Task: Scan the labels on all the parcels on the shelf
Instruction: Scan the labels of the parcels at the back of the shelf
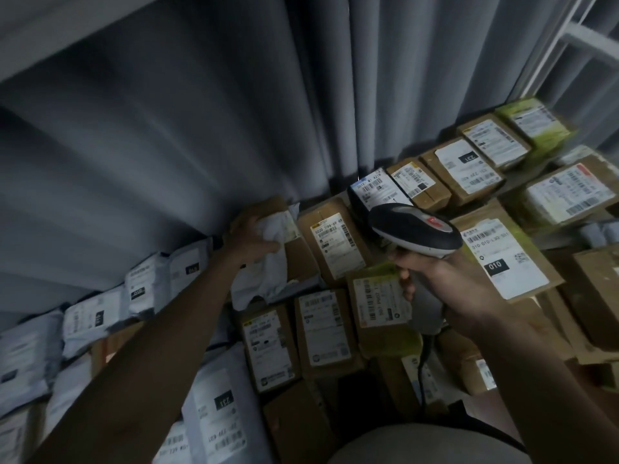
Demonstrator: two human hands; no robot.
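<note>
Right hand [445, 279] grasps scanner [415, 229]; left hand [251, 234] clutches white parcel [268, 262], left of scanner.

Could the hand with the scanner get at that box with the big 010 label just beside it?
Probably yes. The right hand sits beside the 010 box, whose label faces up uncovered. But that hand grips the scanner, so it could aim at the label, not pick it up.

The shelf surface itself is hidden under parcels. Brown cardboard boxes [335, 244] with white labels fill the centre and right of the frame, tightly packed; pale plastic mailer bags [90, 318] lie overlapping along the left and lower left.
</note>
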